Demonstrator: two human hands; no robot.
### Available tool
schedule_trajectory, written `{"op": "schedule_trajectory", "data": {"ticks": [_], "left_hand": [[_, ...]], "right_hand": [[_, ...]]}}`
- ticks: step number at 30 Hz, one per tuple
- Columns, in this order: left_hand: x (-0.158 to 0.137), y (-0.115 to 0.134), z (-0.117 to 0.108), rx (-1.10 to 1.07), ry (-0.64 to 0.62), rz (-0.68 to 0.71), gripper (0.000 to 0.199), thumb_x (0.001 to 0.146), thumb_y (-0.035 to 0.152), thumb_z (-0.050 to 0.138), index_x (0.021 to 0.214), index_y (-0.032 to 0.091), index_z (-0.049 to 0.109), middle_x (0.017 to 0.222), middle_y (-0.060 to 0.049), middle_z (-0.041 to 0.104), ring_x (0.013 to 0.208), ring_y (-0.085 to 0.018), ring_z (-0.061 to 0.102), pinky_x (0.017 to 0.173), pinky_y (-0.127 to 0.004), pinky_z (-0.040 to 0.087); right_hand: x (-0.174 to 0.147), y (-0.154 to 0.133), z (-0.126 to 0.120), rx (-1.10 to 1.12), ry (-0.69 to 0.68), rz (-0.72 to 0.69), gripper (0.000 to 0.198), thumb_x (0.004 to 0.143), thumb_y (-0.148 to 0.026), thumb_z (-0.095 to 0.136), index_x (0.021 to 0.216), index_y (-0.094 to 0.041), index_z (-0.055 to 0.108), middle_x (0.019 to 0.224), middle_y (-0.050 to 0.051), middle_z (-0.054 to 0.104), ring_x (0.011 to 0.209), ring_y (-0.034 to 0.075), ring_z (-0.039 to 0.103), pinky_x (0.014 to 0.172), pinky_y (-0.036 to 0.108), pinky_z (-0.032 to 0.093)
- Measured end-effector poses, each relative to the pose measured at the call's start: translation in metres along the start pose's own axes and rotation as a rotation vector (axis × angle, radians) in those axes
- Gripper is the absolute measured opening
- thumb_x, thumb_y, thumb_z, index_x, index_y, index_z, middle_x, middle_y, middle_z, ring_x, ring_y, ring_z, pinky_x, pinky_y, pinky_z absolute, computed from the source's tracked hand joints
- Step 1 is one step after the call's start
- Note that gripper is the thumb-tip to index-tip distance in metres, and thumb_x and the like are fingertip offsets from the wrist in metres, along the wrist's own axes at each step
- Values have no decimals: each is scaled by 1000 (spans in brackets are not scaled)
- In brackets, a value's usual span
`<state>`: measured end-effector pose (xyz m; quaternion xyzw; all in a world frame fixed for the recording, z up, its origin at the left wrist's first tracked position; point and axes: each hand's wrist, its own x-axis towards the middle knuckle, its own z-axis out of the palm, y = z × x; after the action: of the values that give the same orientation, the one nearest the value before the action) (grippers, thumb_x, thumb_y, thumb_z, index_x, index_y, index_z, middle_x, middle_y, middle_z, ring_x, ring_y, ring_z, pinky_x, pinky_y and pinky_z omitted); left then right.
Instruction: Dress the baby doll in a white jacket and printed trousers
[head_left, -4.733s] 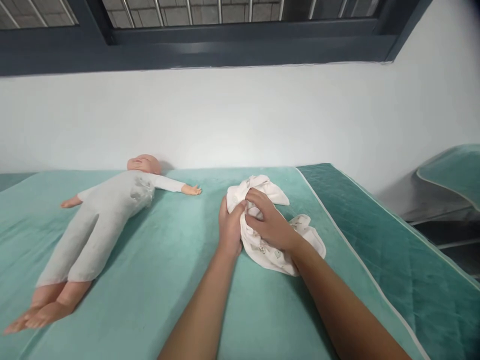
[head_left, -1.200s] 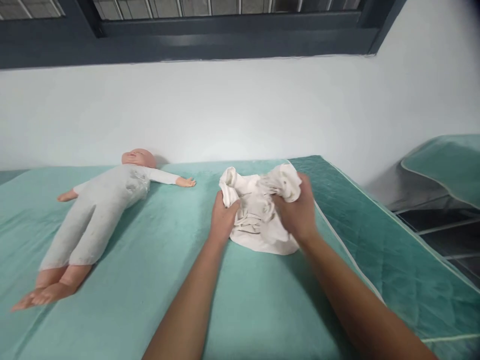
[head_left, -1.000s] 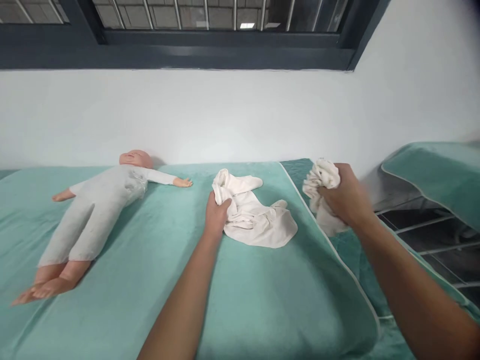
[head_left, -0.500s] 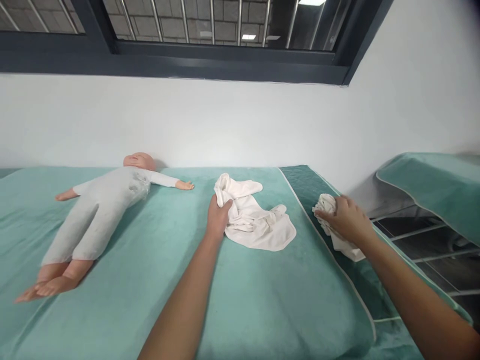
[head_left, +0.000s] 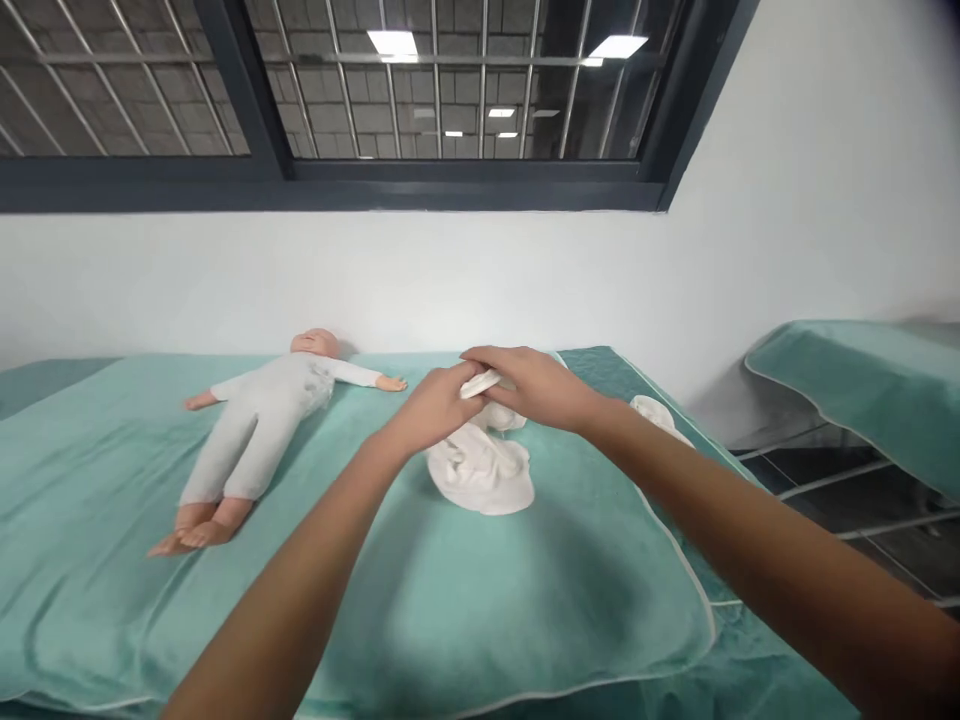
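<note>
A small white baby garment hangs bunched over the green cover, its lower edge rounded. My left hand is closed on its upper edge. From the other side my right hand grips the same edge, its fingertips meeting those of my left. Behind my right forearm lies a second crumpled white cloth, partly hidden, with neither hand on it. To the left a baby doll in a white body suit lies on its back, arms spread, feet toward the near side.
The green cover spreads over the bed, with a darker green quilted strip at its right. Farther right are a metal frame and another green pad. A barred window is set in the white wall behind.
My right hand has let go of the crumpled cloth at the right and moved left onto the garment. My left hand still holds the garment. The view has tilted up.
</note>
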<state>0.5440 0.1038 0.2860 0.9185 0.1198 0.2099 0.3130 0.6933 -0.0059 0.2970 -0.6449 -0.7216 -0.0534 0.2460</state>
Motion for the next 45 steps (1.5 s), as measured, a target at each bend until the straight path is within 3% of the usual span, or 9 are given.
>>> {"op": "schedule_trajectory", "data": {"ticks": [7, 11, 16, 22, 29, 34, 39, 41, 45], "left_hand": [[-29, 38, -44, 523, 317, -13, 31, 81, 17, 49, 109, 24, 59, 106, -2, 66, 87, -21, 62, 70, -29, 41], [-41, 41, -55, 696, 357, -82, 29, 84, 16, 44, 107, 24, 59, 110, -5, 64, 87, -22, 62, 77, -33, 43], [-52, 38, -64, 556, 406, -78, 24, 86, 17, 43, 102, 24, 59, 106, -4, 67, 94, -23, 61, 88, -36, 43], [-57, 38, -60, 245, 458, -97, 22, 88, 24, 44, 100, 22, 61, 101, -3, 69, 96, -22, 59, 81, -31, 45], [-69, 14, -58, 132, 437, -250, 19, 85, 28, 46, 91, 23, 64, 92, 0, 71, 85, -20, 61, 69, -26, 44], [-79, -7, -62, 254, 140, -379, 24, 84, 42, 51, 85, 24, 67, 88, -2, 73, 81, -24, 65, 68, -28, 45], [-63, -40, -61, 551, -37, -526, 43, 78, 63, 52, 74, 22, 65, 80, -10, 71, 71, -28, 65, 67, -33, 47], [-52, -55, -55, 665, -36, -581, 45, 80, 63, 51, 77, 20, 65, 82, -13, 70, 76, -30, 66, 71, -36, 48], [-41, -76, -16, 851, 131, -539, 40, 88, 44, 49, 113, 15, 60, 108, -21, 65, 100, -37, 63, 82, -45, 47]], "right_hand": [[1, -38, -33, -277, 140, 94, 30, 90, -18, 38, 112, -23, 59, 106, 3, 69, 84, 18, 61, 65, 27, 33], [-8, -42, -40, -364, 149, 138, 27, 91, -21, 40, 110, -23, 59, 96, 2, 70, 76, 18, 59, 60, 26, 29], [-24, -43, -53, -429, 153, 222, 27, 91, -24, 42, 112, -22, 60, 95, 4, 70, 76, 19, 59, 60, 26, 29], [-49, -34, -56, -399, 160, 257, 34, 90, -16, 38, 116, -22, 60, 111, 6, 66, 84, 20, 60, 66, 27, 36], [-91, -3, -44, -159, 138, 366, 40, 86, -14, 36, 104, -26, 70, 111, 0, 69, 98, 20, 62, 77, 29, 43], [-103, 6, -39, -156, -11, 550, 36, 82, -16, 40, 92, -31, 72, 100, -4, 72, 90, 20, 64, 69, 28, 42], [-80, 37, -17, -245, -268, 652, 35, 78, -13, 44, 93, -28, 71, 100, 1, 72, 90, 24, 64, 66, 29, 42], [-66, 48, -2, -292, -293, 678, 36, 79, -12, 45, 101, -28, 70, 107, 4, 71, 95, 25, 64, 70, 31, 44], [-49, 43, 52, -382, -160, 724, 49, 87, -8, 35, 130, -17, 56, 128, 16, 61, 115, 31, 57, 89, 42, 44]]}}
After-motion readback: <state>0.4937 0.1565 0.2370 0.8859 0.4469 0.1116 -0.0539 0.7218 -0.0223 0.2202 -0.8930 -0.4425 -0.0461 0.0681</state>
